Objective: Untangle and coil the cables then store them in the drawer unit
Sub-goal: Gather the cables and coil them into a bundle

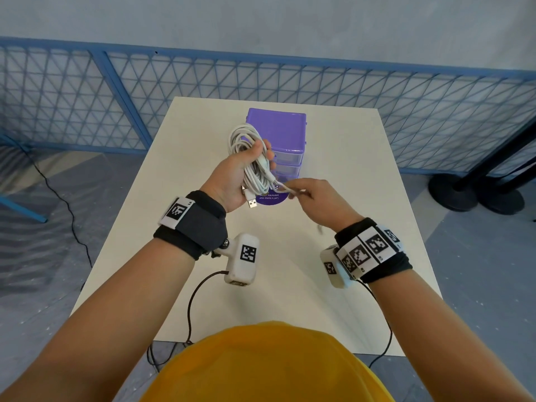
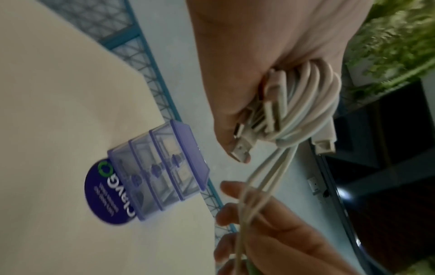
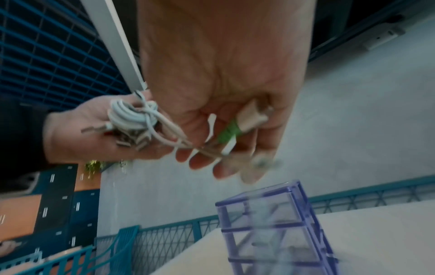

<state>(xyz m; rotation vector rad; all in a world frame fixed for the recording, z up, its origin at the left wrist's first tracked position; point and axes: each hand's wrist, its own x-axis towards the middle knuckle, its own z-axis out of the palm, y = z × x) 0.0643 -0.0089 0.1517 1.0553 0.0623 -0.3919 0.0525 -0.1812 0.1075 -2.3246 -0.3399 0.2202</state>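
Blue wire-mesh fencing (image 1: pixel 348 91) runs behind a cream rectangular table (image 1: pixel 333 227), with grey floor around it. Toward the far end of the table stands a small purple plastic drawer unit (image 1: pixel 285 132) with three clear-fronted drawers, all pushed in, and a round dark purple sticker (image 1: pixel 271 198) lies on the table at its front edge.

The person, in a yellow top, holds both hands up above the table in front of the drawers. The left hand (image 1: pixel 235 175) has its fingers (image 1: pixel 268 149) curled tight round a coiled bundle of white cables (image 1: pixel 249 152); the loops stick out above the fist and hang below it, and a silver USB plug (image 1: pixel 253 203) dangles by the heel of the palm. From the bundle a few loose white strands (image 1: pixel 285 188) run across to the right hand (image 1: pixel 322 201), just beside the left, whose fingers (image 3: pixel 200 160) are bent in and pinch those strands. In the right wrist view that hand also has a white connector with a green band (image 3: pixel 240 126) against its palm, though motion blur hides how it is gripped.

Black bands with printed square markers wrap both wrists, and thin dark cords trail from the small white camera boxes under them.
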